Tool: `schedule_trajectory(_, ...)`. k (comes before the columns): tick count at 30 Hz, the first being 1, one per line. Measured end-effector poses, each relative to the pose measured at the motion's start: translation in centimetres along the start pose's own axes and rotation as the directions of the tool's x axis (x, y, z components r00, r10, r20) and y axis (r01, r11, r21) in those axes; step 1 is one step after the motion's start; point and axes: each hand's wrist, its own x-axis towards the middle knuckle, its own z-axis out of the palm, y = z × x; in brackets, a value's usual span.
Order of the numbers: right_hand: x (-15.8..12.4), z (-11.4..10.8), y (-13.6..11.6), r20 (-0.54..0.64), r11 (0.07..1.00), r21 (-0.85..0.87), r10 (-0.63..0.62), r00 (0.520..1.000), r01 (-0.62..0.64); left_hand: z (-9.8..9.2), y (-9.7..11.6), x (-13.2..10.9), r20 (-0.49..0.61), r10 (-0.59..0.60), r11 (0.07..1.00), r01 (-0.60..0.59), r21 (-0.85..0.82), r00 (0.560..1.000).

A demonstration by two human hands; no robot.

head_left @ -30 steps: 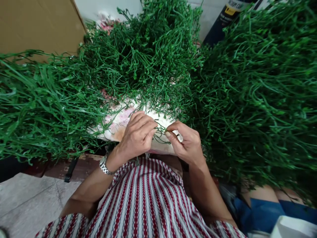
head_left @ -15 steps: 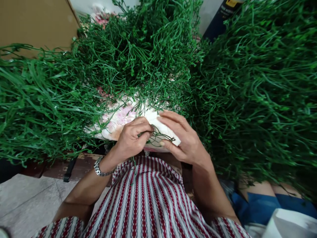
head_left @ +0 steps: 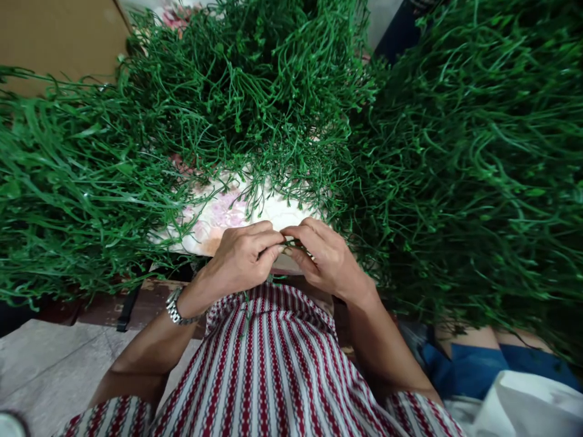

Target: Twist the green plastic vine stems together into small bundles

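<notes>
Head view: the left hand (head_left: 241, 260) and right hand (head_left: 328, 261) meet fingertip to fingertip, both pinching one green sprig (head_left: 288, 245) near the chest, over the floral cloth (head_left: 228, 212). Big heaps of sprigs (head_left: 455, 182) lie left, far and right, so much seems left to do.

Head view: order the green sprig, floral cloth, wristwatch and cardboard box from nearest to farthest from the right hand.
1. green sprig, pinched by the right hand where it meets the left hand.
2. floral cloth, just beyond the fingers.
3. wristwatch, on the left wrist.
4. cardboard box, far upper-left corner.
</notes>
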Motion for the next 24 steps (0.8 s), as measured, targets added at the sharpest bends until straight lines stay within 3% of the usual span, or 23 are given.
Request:
schedule_trajectory(4,-0.1,-0.3,-0.5,0.172,0.985,-0.172,0.023,0.985,0.007,-0.3,0.2,0.0,0.152,0.015,0.988,-0.037,0.148,0.988)
schedule_trajectory(6,-0.2,-0.6,-0.8,0.242,0.984,-0.174,0.009,0.970,0.034,-0.6,0.2,-0.1,0.220,0.046,0.978,-0.088,0.189,0.974)
schedule_trajectory(8,-0.3,-0.7,-0.9,0.287,0.997,-0.043,-0.056,0.956,0.071,-1.1,0.1,-0.2,0.305,0.115,0.979,-0.160,0.129,0.945)
schedule_trajectory(10,-0.5,-0.6,-0.8,0.285,0.970,0.222,-0.163,0.944,0.101,-1.6,0.1,-0.2,0.381,0.217,0.976,-0.211,-0.058,0.899)
schedule_trajectory(12,-0.6,-0.1,-0.5,0.224,0.854,0.510,-0.250,0.942,0.106,-2.0,0.1,-0.1,0.401,0.311,0.936,-0.203,-0.289,0.861)
schedule_trajectory(14,-0.8,0.5,-0.4,0.156,0.703,0.708,-0.249,0.956,0.068,-2.1,0.3,0.0,0.381,0.336,0.882,-0.146,-0.449,0.861)
schedule_trajectory(19,-1.2,1.8,-0.8,0.077,0.413,0.910,-0.121,0.990,-0.021,-1.9,0.8,-0.1,0.356,0.281,0.782,0.003,-0.624,0.892)
schedule_trajectory(21,-1.3,1.9,-1.1,0.057,0.352,0.936,-0.138,0.989,-0.004,-1.9,0.8,-0.2,0.377,0.315,0.751,0.014,-0.660,0.871)
schedule_trajectory(24,-1.1,1.8,-1.6,0.044,0.364,0.931,-0.175,0.983,0.023,-2.1,0.8,-0.4,0.424,0.333,0.765,0.021,-0.644,0.842)
